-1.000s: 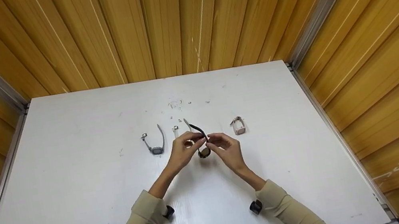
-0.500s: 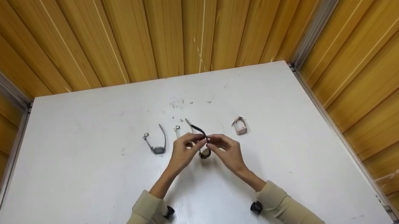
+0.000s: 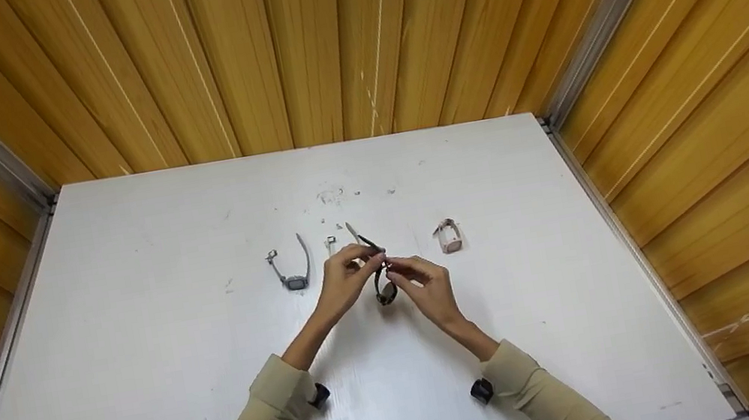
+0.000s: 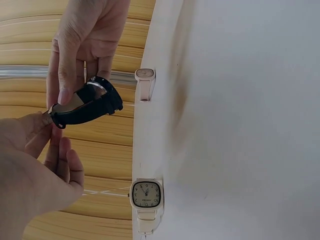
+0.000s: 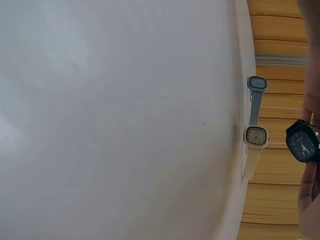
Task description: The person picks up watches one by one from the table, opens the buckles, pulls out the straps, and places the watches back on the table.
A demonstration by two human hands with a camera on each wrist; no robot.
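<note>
A black wristwatch is held up between both hands over the middle of the table, its case hanging below the fingers. My left hand pinches its strap between thumb and fingers. From the other side, my right hand pinches the strap close to the left fingertips. In the left wrist view, the black watch has its strap looped round towards the fingers. Its dark dial with pale hands faces the right wrist camera, where the watch is partly cut off. Fingers hide the buckle area.
On the white table lie a grey-blue watch at left, a cream watch behind my left hand, and a pink watch at right. Small dark specks dot the table beyond. Wood-patterned walls enclose the back and sides.
The black watch's case has dropped slightly towards me and turned, and less strap sticks up beyond the fingers. Both hands keep nearly the same place, still pinching the strap.
</note>
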